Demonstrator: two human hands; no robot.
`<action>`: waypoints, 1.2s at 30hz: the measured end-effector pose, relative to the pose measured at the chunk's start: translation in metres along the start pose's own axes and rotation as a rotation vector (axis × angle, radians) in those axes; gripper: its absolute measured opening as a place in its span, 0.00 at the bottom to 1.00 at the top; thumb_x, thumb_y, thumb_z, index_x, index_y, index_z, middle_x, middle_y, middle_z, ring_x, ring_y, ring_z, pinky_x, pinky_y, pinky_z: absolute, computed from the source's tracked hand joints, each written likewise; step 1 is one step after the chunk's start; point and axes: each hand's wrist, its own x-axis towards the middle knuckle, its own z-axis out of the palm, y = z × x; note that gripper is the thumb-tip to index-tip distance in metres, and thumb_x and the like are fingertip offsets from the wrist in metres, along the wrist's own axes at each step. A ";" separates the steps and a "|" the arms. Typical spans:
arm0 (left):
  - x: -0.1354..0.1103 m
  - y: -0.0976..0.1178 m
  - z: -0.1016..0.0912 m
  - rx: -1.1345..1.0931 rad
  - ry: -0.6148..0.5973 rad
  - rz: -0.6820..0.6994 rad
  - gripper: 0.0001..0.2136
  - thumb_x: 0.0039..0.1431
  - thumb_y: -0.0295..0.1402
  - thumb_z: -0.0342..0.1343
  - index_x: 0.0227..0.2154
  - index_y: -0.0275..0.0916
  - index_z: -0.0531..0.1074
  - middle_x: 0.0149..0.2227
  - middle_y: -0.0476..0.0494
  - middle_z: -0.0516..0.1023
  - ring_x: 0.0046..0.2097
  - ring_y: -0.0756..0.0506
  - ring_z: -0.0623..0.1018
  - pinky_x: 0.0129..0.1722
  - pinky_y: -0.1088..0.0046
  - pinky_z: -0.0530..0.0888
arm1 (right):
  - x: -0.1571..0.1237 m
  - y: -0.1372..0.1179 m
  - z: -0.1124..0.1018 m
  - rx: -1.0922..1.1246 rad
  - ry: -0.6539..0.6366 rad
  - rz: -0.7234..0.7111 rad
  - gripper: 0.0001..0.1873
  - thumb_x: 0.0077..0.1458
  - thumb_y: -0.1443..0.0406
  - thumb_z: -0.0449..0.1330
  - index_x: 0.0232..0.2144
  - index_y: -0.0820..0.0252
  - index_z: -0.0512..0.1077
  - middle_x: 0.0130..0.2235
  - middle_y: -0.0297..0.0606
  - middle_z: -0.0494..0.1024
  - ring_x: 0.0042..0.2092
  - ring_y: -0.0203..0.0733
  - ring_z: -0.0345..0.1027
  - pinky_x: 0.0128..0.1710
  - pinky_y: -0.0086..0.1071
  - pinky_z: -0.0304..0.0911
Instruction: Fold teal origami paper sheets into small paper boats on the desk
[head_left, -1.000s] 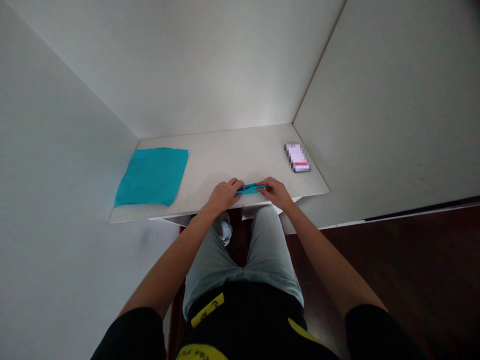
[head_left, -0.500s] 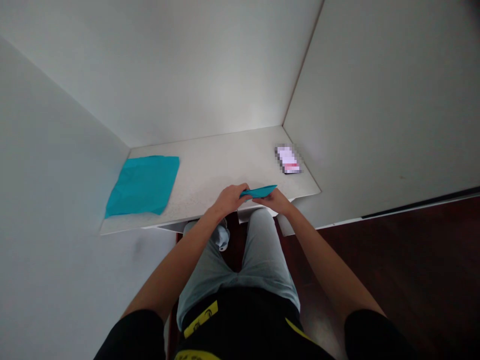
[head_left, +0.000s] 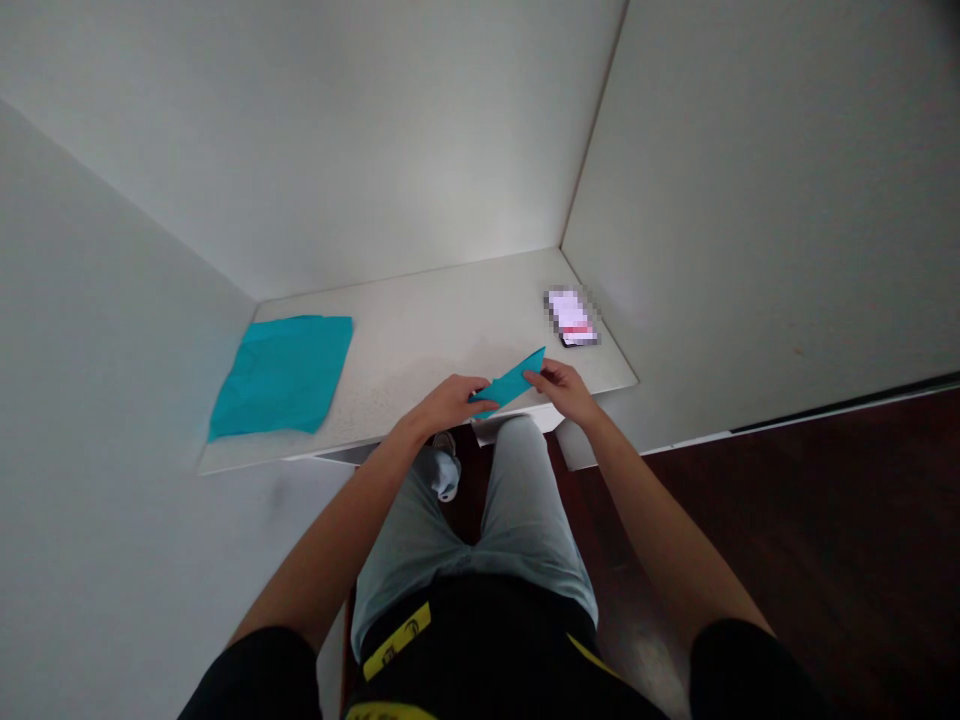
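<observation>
A small folded piece of teal paper (head_left: 511, 382) is held just above the front edge of the white desk (head_left: 427, 330). My left hand (head_left: 448, 401) pinches its lower left end. My right hand (head_left: 564, 388) grips its right side, below the raised pointed tip. The piece tilts upward to the right. Both hands are closed on it.
A stack of flat teal paper sheets (head_left: 283, 374) lies on the desk's left side. A phone (head_left: 572, 317) lies near the right wall. White partition walls close the desk in on three sides. My legs are under the desk; dark floor lies to the right.
The folded teal piece has been lifted off the desk and its right end tipped upward. Both hands stayed on it. The view shifted slightly to the left.
</observation>
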 end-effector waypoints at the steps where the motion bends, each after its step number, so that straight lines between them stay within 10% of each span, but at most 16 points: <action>1: -0.002 0.000 -0.001 -0.028 -0.008 -0.018 0.14 0.63 0.45 0.63 0.31 0.39 0.77 0.28 0.52 0.77 0.32 0.48 0.75 0.34 0.72 0.66 | 0.002 -0.001 -0.003 0.005 0.019 -0.011 0.28 0.55 0.37 0.69 0.36 0.54 0.82 0.30 0.33 0.78 0.31 0.40 0.67 0.34 0.35 0.66; 12: -0.036 -0.023 -0.015 -0.189 0.092 -0.182 0.19 0.61 0.51 0.62 0.30 0.38 0.83 0.29 0.45 0.84 0.32 0.46 0.80 0.34 0.72 0.72 | -0.009 0.002 -0.032 -0.046 -0.070 0.063 0.28 0.50 0.38 0.73 0.29 0.53 0.73 0.26 0.29 0.72 0.29 0.39 0.66 0.31 0.34 0.64; 18: -0.053 -0.032 -0.027 -0.191 0.084 -0.179 0.22 0.67 0.52 0.56 0.35 0.39 0.86 0.36 0.41 0.88 0.39 0.43 0.85 0.42 0.70 0.78 | -0.020 -0.019 -0.034 0.004 -0.199 0.050 0.28 0.55 0.46 0.73 0.52 0.53 0.78 0.30 0.30 0.79 0.30 0.41 0.75 0.34 0.36 0.71; 26: -0.067 -0.042 -0.038 -0.131 0.131 -0.147 0.22 0.67 0.53 0.57 0.36 0.38 0.85 0.37 0.41 0.88 0.42 0.42 0.85 0.46 0.68 0.80 | -0.012 -0.021 -0.019 -0.046 -0.140 0.052 0.28 0.60 0.41 0.68 0.47 0.55 0.80 0.28 0.33 0.80 0.30 0.43 0.78 0.34 0.36 0.72; 36: -0.166 -0.134 -0.078 0.507 0.664 -0.451 0.30 0.65 0.46 0.58 0.66 0.37 0.71 0.68 0.31 0.73 0.71 0.32 0.70 0.73 0.49 0.65 | 0.017 0.006 -0.044 -0.143 0.401 0.005 0.32 0.57 0.34 0.66 0.43 0.54 0.74 0.38 0.38 0.86 0.29 0.42 0.79 0.32 0.38 0.77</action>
